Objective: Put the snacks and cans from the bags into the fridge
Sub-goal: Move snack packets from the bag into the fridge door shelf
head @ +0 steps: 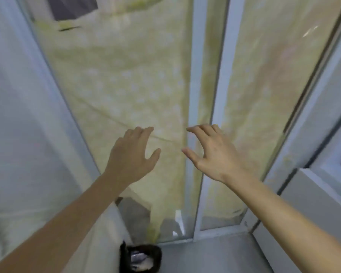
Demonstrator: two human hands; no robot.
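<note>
1. The head view is evenly and softly lit, bright overall, with a pale, slightly washed-out cast.
2. Daylight seems to filter through the yellowish curtain [126,85] behind the glass panes, giving a diffuse glow with no hard shadows.
3. Small bright reflections glint on the glass near the bottom [178,217] and at the upper right.
4. The whole picture is soft with motion blur; the curtain's pattern and the white frames [197,95] are smeared.
5. The left hand [133,154] and right hand [211,152] are the sharpest parts, though still slightly soft.
6. Wide-angle distortion bends the frame lines outward toward the edges.
7. The dark bin [140,259] at the bottom is dim and indistinct.
</note>
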